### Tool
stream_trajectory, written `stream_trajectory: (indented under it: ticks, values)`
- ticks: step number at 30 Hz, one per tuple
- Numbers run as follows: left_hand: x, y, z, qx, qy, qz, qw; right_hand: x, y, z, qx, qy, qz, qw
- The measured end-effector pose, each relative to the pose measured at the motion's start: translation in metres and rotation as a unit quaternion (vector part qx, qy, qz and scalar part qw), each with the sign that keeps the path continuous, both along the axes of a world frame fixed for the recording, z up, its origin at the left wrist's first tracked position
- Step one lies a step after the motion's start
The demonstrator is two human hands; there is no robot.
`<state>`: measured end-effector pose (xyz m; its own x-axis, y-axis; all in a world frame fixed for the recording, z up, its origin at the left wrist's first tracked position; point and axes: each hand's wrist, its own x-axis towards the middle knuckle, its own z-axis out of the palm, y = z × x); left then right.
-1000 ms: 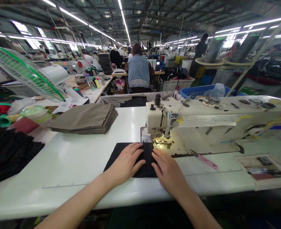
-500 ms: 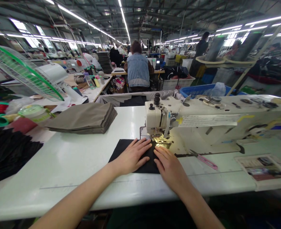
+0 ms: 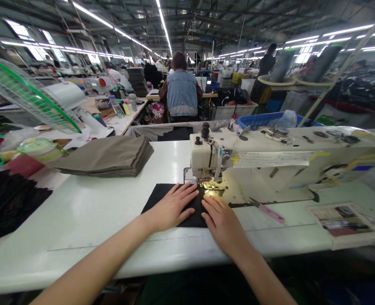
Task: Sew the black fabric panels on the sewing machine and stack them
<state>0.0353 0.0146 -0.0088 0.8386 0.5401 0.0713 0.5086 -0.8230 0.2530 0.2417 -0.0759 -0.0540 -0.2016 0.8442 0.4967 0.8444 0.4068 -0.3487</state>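
Observation:
A dark piece of fabric (image 3: 157, 197) lies flat on the pale sewing table, its far right corner close to the needle area of the sewing machine (image 3: 206, 159). My left hand (image 3: 174, 207) rests flat on it, fingers stretched toward the presser foot. Along the fabric's right edge lies my right hand (image 3: 222, 220), its fingers extended and its fingertips touching the cloth. Neither hand is wrapped round anything. The hands partly cover the fabric, and the needle itself is too small to make out.
Pink-handled thread snips (image 3: 270, 212) lie right of my right hand, near a tray of small tools (image 3: 343, 220). A stack of grey-brown fabric pieces (image 3: 107, 156) sits at the back left, beside a fan (image 3: 31, 93). Ahead, a person in a denim vest (image 3: 181, 93) sits facing away.
The whole view has shifted slightly, so everything appears a little further left. Both hands keep nearly the same place on the dark fabric; little else differs.

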Motion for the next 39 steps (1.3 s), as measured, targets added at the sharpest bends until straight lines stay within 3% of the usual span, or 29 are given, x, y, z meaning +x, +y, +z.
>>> stream_trajectory:
  ticks: [5,9,26,32,39]
  values:
    - [-0.005,-0.042,0.007,-0.027,0.023,-0.082,0.996,0.009,-0.035,0.000,0.013,-0.005,0.036,0.999]
    - [-0.008,-0.057,0.006,-0.029,0.016,-0.086,0.996,0.014,-0.045,0.003,0.015,-0.018,0.064,0.998]
    - [0.001,0.028,0.000,-0.021,-0.020,-0.047,0.998,0.005,0.033,0.019,-0.034,-0.063,-0.042,0.997]
    - [0.004,0.046,0.001,-0.029,-0.025,-0.039,0.999,0.005,0.034,0.021,-0.041,-0.046,-0.043,0.997]
    - [0.004,0.041,-0.002,-0.007,-0.031,-0.020,0.999,0.009,0.013,0.007,-0.031,-0.010,-0.021,0.999]
